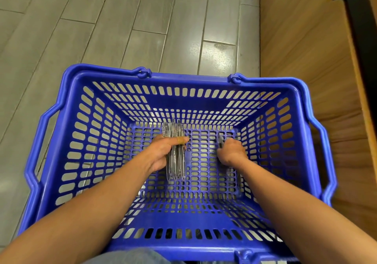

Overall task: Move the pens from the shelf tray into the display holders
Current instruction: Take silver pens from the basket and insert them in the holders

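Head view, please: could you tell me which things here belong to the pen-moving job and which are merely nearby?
Job:
- bundle of clear pens, gripped by the left hand
- dark pen, gripped by the right hand
- blue basket, holding them

Nearby:
- grey tiled floor
- wooden shelving

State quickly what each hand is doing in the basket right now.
Left hand: grip closed round a bundle of pens.
Right hand: grip closed on a single dark pen near the basket floor.
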